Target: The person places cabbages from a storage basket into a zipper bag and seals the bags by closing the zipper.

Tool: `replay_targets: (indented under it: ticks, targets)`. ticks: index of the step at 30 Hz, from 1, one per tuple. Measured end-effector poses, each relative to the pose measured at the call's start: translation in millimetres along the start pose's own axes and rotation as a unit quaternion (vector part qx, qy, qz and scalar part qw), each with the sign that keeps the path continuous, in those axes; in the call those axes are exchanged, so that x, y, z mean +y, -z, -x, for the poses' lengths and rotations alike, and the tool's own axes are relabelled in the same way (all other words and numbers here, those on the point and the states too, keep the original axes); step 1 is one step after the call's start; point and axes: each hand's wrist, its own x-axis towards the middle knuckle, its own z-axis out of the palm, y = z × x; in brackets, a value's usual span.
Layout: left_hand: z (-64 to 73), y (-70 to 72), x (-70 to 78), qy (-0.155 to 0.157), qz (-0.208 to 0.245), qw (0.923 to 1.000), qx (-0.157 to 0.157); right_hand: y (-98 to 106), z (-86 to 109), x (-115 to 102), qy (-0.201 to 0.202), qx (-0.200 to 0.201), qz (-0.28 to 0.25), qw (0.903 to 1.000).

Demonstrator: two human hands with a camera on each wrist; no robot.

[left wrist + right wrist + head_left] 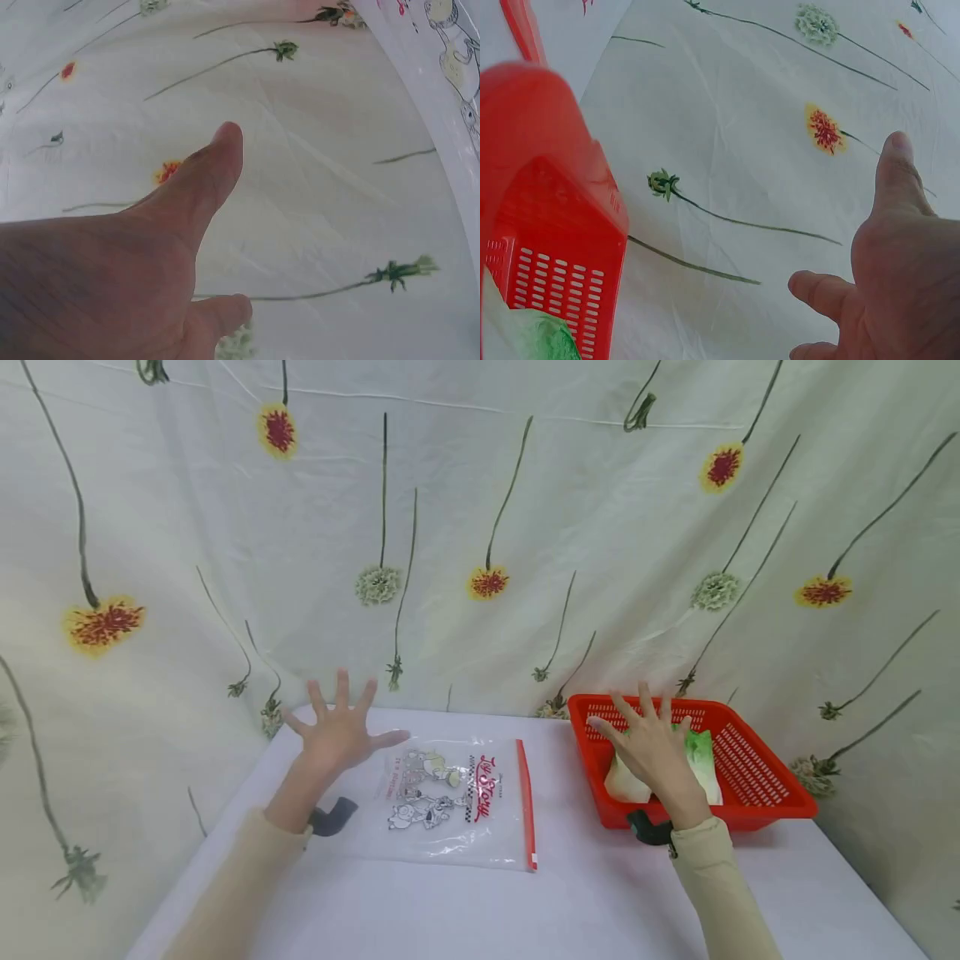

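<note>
My left hand (335, 737) is raised with its fingers spread, over the left end of a clear zip bag (495, 847) that lies flat on the table. The bag carries cartoon figures and red lettering, and a red slider strip runs down its right side. My right hand (654, 747), fingers also spread, hovers in front of a red plastic basket (772, 812). Inside the basket lies a pale green leafy vegetable (703, 764), partly hidden behind that hand. Neither hand holds anything. In the right wrist view, the basket (555, 195) and a bit of green leaf (551, 337) show at left.
A white table (570, 910) bears the bag and the basket. Behind it hangs a pale curtain (450, 635) printed with flowers, close to the table's far edge. Each wrist wears a dark strap mount (333, 817).
</note>
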Motion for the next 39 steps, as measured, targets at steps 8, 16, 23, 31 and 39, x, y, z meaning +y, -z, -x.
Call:
replay_targets:
  ticks: [8, 16, 23, 31, 39]
  targets:
    - [-13.7, -41.6, 57.3, -0.05, 0.008, 0.9987, -0.007, -13, 15.9, -32, 0.067, 0.048, -0.128, 0.9884]
    - [-18.5, -118.9, 122.8, -0.105, 0.057, 0.9903, -0.071, -57, 41.6, -65, 0.055, 0.03, -0.243, 0.9681]
    - [-23.9, -173.5, 149.9, -0.118, 0.12, 0.9827, -0.077, -104, 55.5, -56, 0.018, -0.044, -0.271, 0.9615]
    - [-21.9, -185.7, 150.7, -0.12, 0.093, 0.9845, -0.087, -125, 60.7, -53, 0.0, -0.078, -0.261, 0.9622]
    - [-16.0, -166.3, 136.5, -0.119, 0.213, 0.9617, -0.125, -126, 45.1, -57, -0.056, -0.163, -0.317, 0.9327]
